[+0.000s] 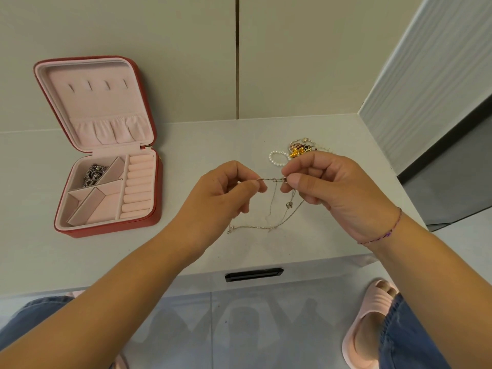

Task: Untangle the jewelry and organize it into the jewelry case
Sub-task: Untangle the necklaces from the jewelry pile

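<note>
A thin silver chain necklace [271, 202] hangs between my two hands above the white counter, its loose loops trailing down onto the surface. My left hand [221, 193] pinches one end of a short taut stretch, and my right hand [330, 187] pinches the other end near the clasp. A small pendant dangles below my right fingers. The red jewelry case [157, 198] stands open at the left, pink inside, with a dark silver piece [93, 174] in its back-left compartment. A pile of tangled jewelry [298, 150] with a pearl bracelet [277, 158] lies just behind my right hand.
The white counter [202, 145] ends at a front edge with a black drawer handle [254, 274] below it. A wall stands behind, and a ribbed panel [426, 83] rises at the right. My legs and a pink slipper [370, 323] show on the floor below.
</note>
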Available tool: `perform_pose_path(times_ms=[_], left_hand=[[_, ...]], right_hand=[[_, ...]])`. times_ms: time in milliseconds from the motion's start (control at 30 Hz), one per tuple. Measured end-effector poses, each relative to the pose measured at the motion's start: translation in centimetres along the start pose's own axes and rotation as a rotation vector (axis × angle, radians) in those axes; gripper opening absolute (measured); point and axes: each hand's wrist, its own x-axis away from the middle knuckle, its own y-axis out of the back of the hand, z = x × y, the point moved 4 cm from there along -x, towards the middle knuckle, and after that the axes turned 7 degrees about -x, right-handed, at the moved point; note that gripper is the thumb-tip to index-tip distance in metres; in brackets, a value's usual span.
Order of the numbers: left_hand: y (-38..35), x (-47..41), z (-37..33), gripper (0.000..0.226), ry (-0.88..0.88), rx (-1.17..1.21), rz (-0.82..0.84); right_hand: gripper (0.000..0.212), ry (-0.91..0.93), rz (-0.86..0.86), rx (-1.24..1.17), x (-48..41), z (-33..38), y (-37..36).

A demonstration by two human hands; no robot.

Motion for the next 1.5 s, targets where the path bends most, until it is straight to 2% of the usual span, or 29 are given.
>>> perform_pose_path(times_ms=[133, 267, 400, 600, 700, 1267, 1500], left_hand=[[0.0, -0.1, 0.0, 0.011, 0.010, -0.012, -0.032], [-0.1, -0.1, 0.1, 0.013, 0.028, -0.014, -0.030], [-0.1, -0.1, -0.1, 0.014, 0.006, 0.035, -0.023], [-1.0, 0.0, 0.0, 0.018, 0.046, 0.286, 0.142], [-1.4, 0.2, 0.0, 0.017, 0.051, 0.318, 0.206], [-0.6, -0.3, 0.6, 0.018, 0.031, 0.217, 0.084], [-0.3, 0.0, 0.3, 0.015, 0.038, -0.009, 0.010]], right_hand=[[0.009, -0.004, 0.022, 0.000, 0.1, 0.1, -0.2], [0.020, -0.011, 0.032, -0.022, 0.1, 0.1, -0.2], [0.019, 0.004, 0.020, 0.052, 0.1, 0.1, -0.2], [0.016, 0.009, 0.028, 0.086, 0.1, 0.1, -0.4], [0.017, -0.006, 0.034, 0.047, 0.1, 0.1, -0.4], [0.025, -0.035, 0.060, 0.015, 0.0, 0.1, -0.2], [0.016, -0.034, 0.136, 0.188, 0.2, -0.4, -0.4]])
